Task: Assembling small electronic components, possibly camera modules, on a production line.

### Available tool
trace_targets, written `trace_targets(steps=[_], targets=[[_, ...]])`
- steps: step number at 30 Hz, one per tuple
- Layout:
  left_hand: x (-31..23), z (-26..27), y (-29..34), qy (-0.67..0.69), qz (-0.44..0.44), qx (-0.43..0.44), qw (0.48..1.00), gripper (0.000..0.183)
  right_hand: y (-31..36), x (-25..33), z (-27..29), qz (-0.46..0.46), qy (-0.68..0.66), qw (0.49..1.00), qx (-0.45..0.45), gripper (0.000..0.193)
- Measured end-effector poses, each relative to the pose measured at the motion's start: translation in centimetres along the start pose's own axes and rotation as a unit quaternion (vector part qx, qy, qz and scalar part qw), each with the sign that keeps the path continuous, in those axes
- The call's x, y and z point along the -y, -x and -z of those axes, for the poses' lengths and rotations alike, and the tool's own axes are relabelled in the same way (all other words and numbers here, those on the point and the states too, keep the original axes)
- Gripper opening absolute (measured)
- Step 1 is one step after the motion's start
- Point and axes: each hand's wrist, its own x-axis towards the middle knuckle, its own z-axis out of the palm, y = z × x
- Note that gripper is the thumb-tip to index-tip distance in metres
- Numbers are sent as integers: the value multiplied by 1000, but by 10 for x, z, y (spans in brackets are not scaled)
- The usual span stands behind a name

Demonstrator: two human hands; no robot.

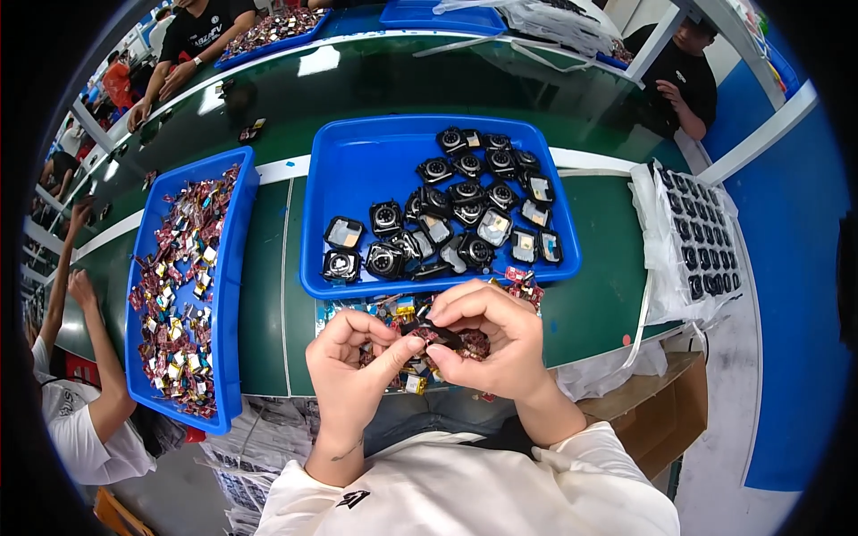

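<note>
Bench: a long, glossy dark-green work surface [603, 232] spread beneath the trays; clock directions were read from the two hands.
Central tray: a wide, shallow blue plastic rectangle [375, 170] lay at 12 o'clock, its right side crowded and its upper left bare.
Side tray: a long, narrow-looking blue plastic tray [234, 295] lay between 9 and 10 o'clock, strewn with small dark-red, white and yellow electronic parts [192, 232].
White holder: a white-wrapped tray [645, 241] with rows of small black pieces stood at 2 o'clock.
Carton: an open brown cardboard box [661, 402] sat between 3 and 4 o'clock.
Heap: a loose pile of red, yellow and blue components [416, 382] lay directly beneath the hands.
Right hand: the bare right hand [500, 339] pinched a piece between thumb and fingers.
Left hand: the bare left hand [353, 357] gripped the same piece, thumb pressed to its near side.
Cases: black, rounded-square watch-like housings [384, 259] lay jumbled inside the central tray.
Held piece: a small black and dark-red part [436, 336] was between both sets of fingertips, above the heap; its details were partly hidden.
</note>
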Motion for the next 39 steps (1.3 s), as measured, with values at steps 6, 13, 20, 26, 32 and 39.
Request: trace_targets(steps=[6, 13, 20, 26, 32, 39], targets=[[11, 9, -3, -118, -83, 16, 989, 22, -8, 12, 12, -51, 112, 991, 47, 21], [19, 38, -3, -97, -141, -36, 985, 13, -102, 3, 81, -110, 91, 988, -63, 15], [37, 48, -3, -60, -141, -116, 981, 17, -177, -120, 246, -183, 240, 879, -368, 19], [31, 48, -8, -95, -131, -145, 976, 8, -179, -174, 290, -272, 416, 777, -387, 24], [7, 67, -16, -345, -183, -76, 917, 11, -160, -149, 271, -236, 450, 818, -271, 42], [1, 71, -18, -483, -175, 43, 857, 16, -98, -27, 156, -123, 321, 934, -99, 28]])
